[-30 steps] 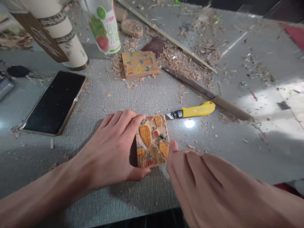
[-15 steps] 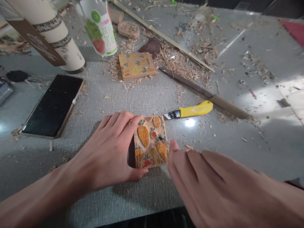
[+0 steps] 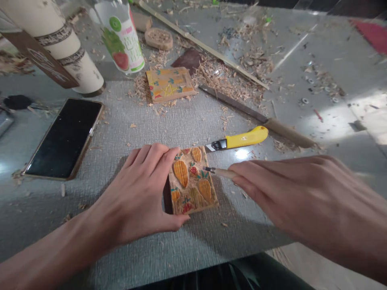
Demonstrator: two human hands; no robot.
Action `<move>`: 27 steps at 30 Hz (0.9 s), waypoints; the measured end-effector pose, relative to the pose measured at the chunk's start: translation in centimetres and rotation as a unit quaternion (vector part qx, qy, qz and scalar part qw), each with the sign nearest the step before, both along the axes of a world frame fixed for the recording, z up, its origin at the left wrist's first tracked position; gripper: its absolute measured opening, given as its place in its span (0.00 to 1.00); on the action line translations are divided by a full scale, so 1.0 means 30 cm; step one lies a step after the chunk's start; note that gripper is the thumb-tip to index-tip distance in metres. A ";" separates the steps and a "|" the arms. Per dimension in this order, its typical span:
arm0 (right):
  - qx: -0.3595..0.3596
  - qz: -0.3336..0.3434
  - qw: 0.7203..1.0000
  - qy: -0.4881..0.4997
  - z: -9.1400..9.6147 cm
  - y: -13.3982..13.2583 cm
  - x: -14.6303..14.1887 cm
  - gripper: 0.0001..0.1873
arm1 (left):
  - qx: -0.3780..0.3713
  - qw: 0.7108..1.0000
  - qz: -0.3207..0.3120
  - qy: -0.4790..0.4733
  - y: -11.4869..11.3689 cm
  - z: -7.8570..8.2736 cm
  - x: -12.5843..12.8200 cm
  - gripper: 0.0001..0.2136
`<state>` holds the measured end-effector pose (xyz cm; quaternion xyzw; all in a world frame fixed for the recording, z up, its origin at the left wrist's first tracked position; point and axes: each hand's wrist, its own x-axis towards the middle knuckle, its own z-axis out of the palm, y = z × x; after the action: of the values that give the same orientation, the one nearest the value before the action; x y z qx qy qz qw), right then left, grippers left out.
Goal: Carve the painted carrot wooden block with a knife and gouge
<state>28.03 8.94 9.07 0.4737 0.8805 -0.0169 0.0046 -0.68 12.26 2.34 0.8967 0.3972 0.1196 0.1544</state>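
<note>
Head: LH (image 3: 142,189) grips carved blk (image 3: 192,186), RH (image 3: 284,191) w/ tool (image 3: 223,172)

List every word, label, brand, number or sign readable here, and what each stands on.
Nothing can be quoted reliably.
Clear cup: green and pink characters, too blurred.
Brown sleeve: white script, too blurred.
White cup: dark patterned bands, no legible letters.
Yellow-handled knife: tiny mark, too small.
Carved block: painted shapes, no visible lettering.
</note>
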 end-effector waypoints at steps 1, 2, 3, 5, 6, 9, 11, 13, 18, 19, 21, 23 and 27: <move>-0.013 0.014 1.000 0.002 -0.006 -0.002 -0.005 0.15 | 0.000 1.000 0.002 0.001 -0.002 -0.001 0.001 0.48; -0.025 0.026 0.999 0.004 -0.011 -0.004 -0.012 0.15 | 0.000 1.000 0.005 0.002 -0.003 -0.002 0.002 0.49; -0.036 0.033 0.999 0.007 -0.016 -0.004 -0.017 0.15 | 0.000 1.000 0.007 0.003 -0.005 -0.003 0.002 0.49; -0.055 0.033 0.998 0.022 -0.024 0.000 -0.026 0.15 | -0.002 1.000 0.011 0.005 -0.008 -0.004 0.002 0.50; -0.062 0.029 0.997 0.025 -0.027 0.003 -0.029 0.15 | -0.003 1.000 0.012 0.003 -0.009 -0.004 0.002 0.50; -0.074 0.011 0.996 0.038 -0.032 0.011 -0.033 0.17 | -0.008 1.000 0.015 -0.003 -0.014 -0.005 0.000 0.49; -0.108 -0.010 0.992 0.061 -0.037 0.012 -0.037 0.20 | -0.008 1.000 0.018 0.000 -0.016 -0.004 -0.001 0.49; -0.166 -0.053 0.979 0.106 -0.048 0.013 -0.040 0.22 | -0.008 1.000 0.018 0.009 -0.017 -0.004 0.000 0.49; -0.381 -0.206 0.856 0.284 -0.094 0.018 -0.031 0.30 | -0.014 1.000 0.013 0.015 -0.014 -0.004 0.002 0.49; -0.396 -0.224 0.834 0.313 -0.099 0.018 -0.026 0.31 | -0.016 1.000 0.012 0.013 -0.013 -0.004 0.002 0.49; -0.363 -0.242 0.833 0.340 -0.100 0.015 -0.017 0.29 | -0.022 1.000 0.013 0.010 -0.012 -0.003 0.002 0.49; -0.298 -0.235 0.870 0.316 -0.086 0.008 -0.013 0.21 | -0.026 1.000 0.015 0.008 -0.012 -0.001 0.002 0.50; -0.226 -0.157 0.932 0.237 -0.052 -0.014 -0.026 0.09 | -0.025 0.999 0.016 0.020 -0.013 0.002 0.002 0.50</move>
<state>27.25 8.51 7.52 0.5745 0.7433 -0.3278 -0.1001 -0.61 11.87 2.39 0.8882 0.4175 0.0939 0.1672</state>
